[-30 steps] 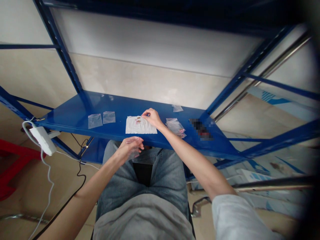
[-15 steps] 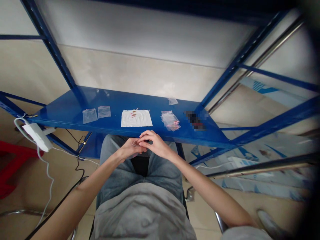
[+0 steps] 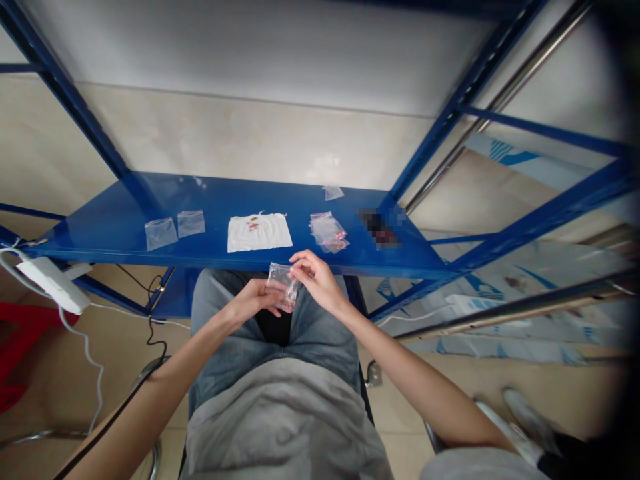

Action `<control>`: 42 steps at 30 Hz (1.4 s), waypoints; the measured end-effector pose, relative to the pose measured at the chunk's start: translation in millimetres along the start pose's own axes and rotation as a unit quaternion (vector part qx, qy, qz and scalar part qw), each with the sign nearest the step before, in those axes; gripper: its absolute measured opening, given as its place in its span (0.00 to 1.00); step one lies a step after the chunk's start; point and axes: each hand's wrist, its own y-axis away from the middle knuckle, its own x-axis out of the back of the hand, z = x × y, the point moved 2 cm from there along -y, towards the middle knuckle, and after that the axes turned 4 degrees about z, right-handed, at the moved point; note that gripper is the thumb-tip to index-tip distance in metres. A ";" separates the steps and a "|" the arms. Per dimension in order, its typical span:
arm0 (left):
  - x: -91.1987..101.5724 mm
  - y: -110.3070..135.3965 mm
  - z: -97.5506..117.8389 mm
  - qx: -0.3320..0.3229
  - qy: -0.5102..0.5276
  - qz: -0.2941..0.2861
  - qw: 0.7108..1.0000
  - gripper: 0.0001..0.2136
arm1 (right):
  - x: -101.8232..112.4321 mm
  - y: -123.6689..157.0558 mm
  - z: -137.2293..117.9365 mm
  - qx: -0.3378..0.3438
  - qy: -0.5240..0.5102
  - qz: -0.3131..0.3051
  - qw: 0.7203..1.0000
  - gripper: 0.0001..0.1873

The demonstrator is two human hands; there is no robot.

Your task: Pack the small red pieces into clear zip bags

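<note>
Clear bag [image 3: 279,273] between my left grip [image 3: 256,298] and right grip [image 3: 317,279].
Left closes on its lower part; right's fingers are at its right edge, pinch or mere touch I can't tell. White pouch [image 3: 263,239] lies beyond both, on the blue shelf [image 3: 245,194]. I judge the bag light, limp, slippery: best pinched near the top corners, not crushed.

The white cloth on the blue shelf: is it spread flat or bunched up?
Spread flat: the white cloth shows a broad four-sided outline, its corners well apart.
</note>
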 end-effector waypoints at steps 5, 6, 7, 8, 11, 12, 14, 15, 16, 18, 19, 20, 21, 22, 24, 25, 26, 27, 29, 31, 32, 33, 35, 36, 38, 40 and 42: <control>-3.0 1.3 7.0 -0.065 0.002 0.076 0.995 0.20 | -3.2 4.2 -0.3 -0.049 -0.085 0.027 0.995 0.18; -2.5 1.9 8.7 -0.080 -0.001 0.105 0.991 0.19 | -5.3 6.1 -1.3 -0.051 -0.088 0.021 0.995 0.18; -1.7 2.7 10.1 -0.095 -0.006 0.133 0.986 0.18 | -7.7 8.1 -2.2 -0.055 -0.093 0.017 0.994 0.18; -0.7 3.6 11.1 -0.108 -0.012 0.158 0.981 0.17 | -10.2 10.3 -2.9 -0.061 -0.100 0.018 0.993 0.19; 1.6 6.2 12.3 -0.134 -0.008 0.206 0.969 0.15 | -18.2 17.1 -3.0 -0.100 -0.127 0.041 0.986 0.20; 1.9 6.9 12.4 -0.135 0.000 0.213 0.968 0.15 | -20.7 19.2 -2.7 -0.115 -0.133 0.045 0.983 0.18; 1.6 7.9 12.3 -0.134 0.025 0.222 0.966 0.13 | -24.9 22.8 -2.2 -0.136 -0.135 0.048 0.980 0.13; 1.2 8.3 12.4 -0.133 0.036 0.224 0.965 0.12 | -26.3 24.1 -2.4 -0.139 -0.138 0.048 0.980 0.14; 0.7 8.5 12.6 -0.133 0.045 0.224 0.965 0.12 | -27.2 24.9 -2.9 -0.138 -0.142 0.049 0.979 0.14; -0.5 9.1 13.0 -0.132 0.057 0.225 0.964 0.10 | -27.9 25.4 -4.5 -0.131 -0.156 0.058 0.977 0.14; -1.1 9.4 13.2 -0.132 0.060 0.226 0.963 0.10 | -27.9 25.2 -5.4 -0.127 -0.163 0.062 0.976 0.14; -1.5 9.7 13.3 -0.132 0.063 0.228 0.963 0.09 | -27.9 24.8 -6.2 -0.124 -0.166 0.065 0.976 0.13; -2.0 9.9 13.4 -0.133 0.068 0.230 0.962 0.09 | -27.6 24.2 -6.9 -0.120 -0.167 0.069 0.976 0.13; -2.4 10.1 13.4 -0.134 0.074 0.232 0.960 0.08 | -27.3 23.7 -7.3 -0.116 -0.167 0.074 0.976 0.13; -3.1 10.3 13.6 -0.134 0.084 0.238 0.958 0.08 | -26.7 22.9 -7.5 -0.108 -0.162 0.081 0.977 0.12; -3.4 10.2 13.9 -0.133 0.081 0.240 0.958 0.08 | -26.5 22.6 -7.2 -0.106 -0.159 0.084 0.978 0.12; -3.7 10.1 14.4 -0.133 0.073 0.241 0.959 0.09 | -26.4 22.5 -6.8 -0.106 -0.156 0.085 0.978 0.12; -4.1 10.1 15.2 -0.135 0.059 0.240 0.959 0.10 | -26.5 22.4 -6.2 -0.108 -0.154 0.085 0.978 0.12; -5.2 10.1 17.3 -0.143 0.025 0.231 0.962 0.12 | -27.6 22.7 -5.3 -0.116 -0.150 0.075 0.979 0.12; -6.9 10.8 19.1 -0.154 -0.001 0.216 0.964 0.13 | -29.5 23.5 -5.4 -0.120 -0.142 0.054 0.981 0.13; -8.0 11.2 19.5 -0.157 -0.007 0.207 0.966 0.13 | -30.7 24.0 -5.8 -0.120 -0.137 0.043 0.982 0.13; -9.3 11.7 19.5 -0.159 -0.010 0.198 0.967 0.14 | -31.7 24.6 -6.5 -0.119 -0.134 0.032 0.983 0.13; -12.2 12.5 18.5 -0.158 -0.008 0.179 0.971 0.14 | -33.3 25.6 -8.1 -0.113 -0.132 0.014 0.985 0.14; -13.6 12.8 17.7 -0.155 -0.006 0.173 0.973 0.14 | -33.8 26.0 -8.8 -0.110 -0.132 0.006 0.985 0.13; -15.8 13.0 15.9 -0.151 -0.002 0.170 0.974 0.14 | -34.5 26.3 -9.6 -0.104 -0.130 -0.005 0.986 0.13; -17.0 13.0 15.0 -0.148 0.000 0.179 0.973 0.13 | -34.9 26.3 -8.9 -0.100 -0.124 -0.006 0.987 0.14; -17.4 12.9 15.6 -0.145 -0.002 0.179 0.973 0.13 | -35.2 26.1 -7.1 -0.098 -0.118 0.004 0.988 0.14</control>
